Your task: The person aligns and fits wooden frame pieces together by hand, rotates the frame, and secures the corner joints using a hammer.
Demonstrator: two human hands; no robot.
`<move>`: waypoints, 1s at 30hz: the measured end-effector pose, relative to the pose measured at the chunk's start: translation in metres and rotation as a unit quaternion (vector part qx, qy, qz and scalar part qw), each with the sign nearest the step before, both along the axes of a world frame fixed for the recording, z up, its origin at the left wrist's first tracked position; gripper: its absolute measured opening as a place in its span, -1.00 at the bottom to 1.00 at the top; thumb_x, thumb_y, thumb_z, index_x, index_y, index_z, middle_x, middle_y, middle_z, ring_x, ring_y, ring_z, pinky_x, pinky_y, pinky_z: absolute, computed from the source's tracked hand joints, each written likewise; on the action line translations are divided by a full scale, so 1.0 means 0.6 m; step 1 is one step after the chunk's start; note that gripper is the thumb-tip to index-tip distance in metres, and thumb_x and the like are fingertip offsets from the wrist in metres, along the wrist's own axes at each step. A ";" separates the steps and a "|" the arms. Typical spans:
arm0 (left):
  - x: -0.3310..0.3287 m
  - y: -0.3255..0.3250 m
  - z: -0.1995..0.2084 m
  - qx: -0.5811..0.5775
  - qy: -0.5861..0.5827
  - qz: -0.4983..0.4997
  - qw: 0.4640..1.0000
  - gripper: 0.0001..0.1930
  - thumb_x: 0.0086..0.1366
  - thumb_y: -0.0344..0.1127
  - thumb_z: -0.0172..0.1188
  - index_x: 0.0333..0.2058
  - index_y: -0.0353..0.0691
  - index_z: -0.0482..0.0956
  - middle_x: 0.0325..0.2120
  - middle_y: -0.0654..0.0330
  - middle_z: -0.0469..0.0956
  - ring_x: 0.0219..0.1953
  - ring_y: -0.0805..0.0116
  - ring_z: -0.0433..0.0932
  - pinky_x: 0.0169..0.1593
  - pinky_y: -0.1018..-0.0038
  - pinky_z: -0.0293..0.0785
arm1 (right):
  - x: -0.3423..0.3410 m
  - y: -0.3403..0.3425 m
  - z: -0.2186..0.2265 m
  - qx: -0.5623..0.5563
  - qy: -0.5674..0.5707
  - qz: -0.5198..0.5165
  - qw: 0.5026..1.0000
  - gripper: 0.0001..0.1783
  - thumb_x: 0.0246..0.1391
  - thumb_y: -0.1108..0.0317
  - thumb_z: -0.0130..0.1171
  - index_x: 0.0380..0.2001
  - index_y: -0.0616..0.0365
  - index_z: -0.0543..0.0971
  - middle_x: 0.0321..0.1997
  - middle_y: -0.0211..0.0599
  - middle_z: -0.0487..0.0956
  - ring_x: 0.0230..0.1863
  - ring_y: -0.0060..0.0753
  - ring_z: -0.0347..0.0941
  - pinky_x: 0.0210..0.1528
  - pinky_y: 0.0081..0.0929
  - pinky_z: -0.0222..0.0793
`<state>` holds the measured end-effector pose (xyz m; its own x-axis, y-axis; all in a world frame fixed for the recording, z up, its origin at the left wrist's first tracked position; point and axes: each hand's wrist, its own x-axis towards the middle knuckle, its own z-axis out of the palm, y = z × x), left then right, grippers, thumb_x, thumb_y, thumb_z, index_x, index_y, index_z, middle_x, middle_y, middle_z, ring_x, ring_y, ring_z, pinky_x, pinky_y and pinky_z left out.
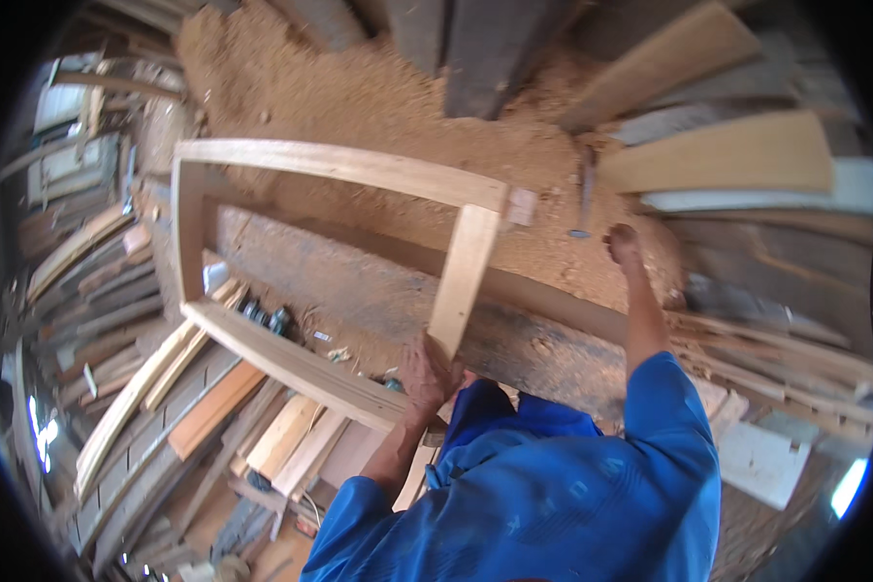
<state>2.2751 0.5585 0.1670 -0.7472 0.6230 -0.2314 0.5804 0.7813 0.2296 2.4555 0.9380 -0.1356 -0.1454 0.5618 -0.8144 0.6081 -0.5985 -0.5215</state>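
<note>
A rectangular wooden frame (339, 163) of pale planed lumber lies tilted across a rough, dusty beam (359, 269). My left hand (425, 376) is closed over the frame's near right corner, where the short rail meets the long one. Away to the right, my right hand (623, 244) is held out above the sawdust, apart from the frame. Its fingers are curled, and whatever they may hold is hidden. Just left of that hand lies a slim long-handled tool (586, 194) with a metal end, perhaps a hammer. A small pale wood block (521, 207) rests beside the frame's far right corner.
Sawdust (359, 97) covers the ground beyond the beam. Wide boards (727, 155) lean in at the upper right. Stacked planks (155, 388) fill the left side, with a dark green power tool (267, 315) near them. A white panel (761, 464) lies at lower right.
</note>
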 end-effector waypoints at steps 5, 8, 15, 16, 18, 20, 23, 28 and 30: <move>0.000 0.027 0.010 -0.013 -0.065 0.001 0.998 -0.15 -0.03 -0.19 0.44 0.20 -0.35 0.23 -0.04 -0.19 0.46 -0.03 -0.17 0.48 0.02 0.04 0.41 | 0.064 0.035 -0.235 -0.043 0.277 -0.047 0.959 -0.78 0.31 0.04 0.05 -0.23 -0.10 0.50 -0.35 -0.46 0.54 -0.45 -0.54 0.41 -0.49 -0.54 0.34; -0.016 0.053 0.014 -0.019 -0.067 0.020 0.997 -0.18 -0.05 -0.25 0.46 0.16 -0.36 0.25 -0.06 -0.18 0.49 -0.08 -0.15 0.52 -0.03 0.10 0.46 | 0.044 0.069 -0.340 -0.078 0.272 -0.112 0.953 -0.66 0.23 -0.07 0.20 -0.16 -0.09 0.49 -0.30 -0.28 0.60 -0.48 -0.58 0.45 -0.55 -0.61 0.33; -0.031 0.046 -0.009 0.043 -0.066 -0.037 0.996 -0.19 -0.08 -0.29 0.48 0.13 -0.40 0.25 -0.12 -0.21 0.55 -0.17 -0.07 0.61 -0.15 0.13 0.52 | -0.004 0.108 -0.437 -0.274 0.112 -0.229 0.927 -0.57 0.29 -0.12 0.07 0.00 -0.08 0.40 -0.22 -0.18 0.59 -0.34 -0.44 0.48 -0.39 -0.47 0.44; -0.033 0.042 -0.007 0.038 -0.063 -0.029 0.997 -0.19 -0.08 -0.29 0.48 0.13 -0.40 0.25 -0.12 -0.21 0.55 -0.17 -0.07 0.61 -0.15 0.13 0.52 | -0.013 0.096 -0.445 -0.277 0.115 -0.219 0.929 -0.58 0.29 -0.11 0.07 -0.01 -0.07 0.40 -0.22 -0.19 0.59 -0.35 -0.44 0.48 -0.40 -0.47 0.43; -0.035 0.033 0.000 0.040 -0.071 -0.019 0.997 -0.18 -0.06 -0.26 0.49 0.13 -0.38 0.25 -0.12 -0.19 0.55 -0.17 -0.06 0.61 -0.16 0.15 0.52 | -0.030 0.062 -0.451 -0.274 0.122 -0.195 0.934 -0.60 0.29 -0.08 0.08 -0.02 -0.05 0.41 -0.22 -0.22 0.59 -0.36 -0.45 0.48 -0.41 -0.47 0.42; -0.033 0.030 0.000 0.039 -0.079 -0.016 0.996 -0.17 -0.07 -0.24 0.50 0.14 -0.37 0.26 -0.10 -0.18 0.55 -0.17 -0.07 0.60 -0.15 0.15 0.51 | -0.014 0.030 -0.441 -0.254 0.129 -0.173 0.943 -0.61 0.30 -0.06 0.08 -0.03 -0.03 0.42 -0.22 -0.24 0.59 -0.38 -0.46 0.47 -0.43 -0.46 0.41; -0.042 0.033 0.004 0.044 -0.092 -0.013 0.995 -0.16 -0.08 -0.23 0.52 0.14 -0.35 0.27 -0.07 -0.17 0.53 -0.15 -0.09 0.59 -0.13 0.15 0.49 | 0.021 -0.029 -0.411 -0.203 0.150 -0.109 0.961 -0.63 0.30 -0.02 0.08 -0.05 -0.01 0.44 -0.23 -0.27 0.58 -0.40 -0.47 0.47 -0.45 -0.46 0.40; -0.039 0.032 0.027 0.057 -0.118 -0.008 0.991 -0.12 -0.15 -0.26 0.47 0.20 -0.28 0.28 0.01 -0.01 0.44 -0.06 -0.01 0.47 0.02 0.20 0.42 | 0.018 -0.137 -0.252 -0.106 0.106 0.056 0.987 -0.57 0.29 0.03 0.09 0.03 0.10 0.40 -0.18 -0.21 0.59 -0.29 -0.36 0.49 -0.33 -0.36 0.39; -0.035 0.031 0.040 0.041 -0.127 -0.006 0.991 -0.12 -0.11 -0.21 0.46 0.22 -0.28 0.27 0.02 -0.02 0.43 -0.01 -0.01 0.45 0.07 0.20 0.40 | -0.022 -0.156 -0.113 -0.096 0.029 0.119 0.988 -0.48 0.27 0.04 0.09 0.13 0.17 0.36 -0.13 -0.10 0.60 -0.16 -0.24 0.52 -0.19 -0.26 0.40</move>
<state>2.2541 0.5771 0.1912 -0.6637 0.6566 -0.3583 0.5058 0.7468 0.4318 2.4421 0.8446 -0.2034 -0.3046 0.3414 -0.8892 0.7155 -0.5342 -0.4502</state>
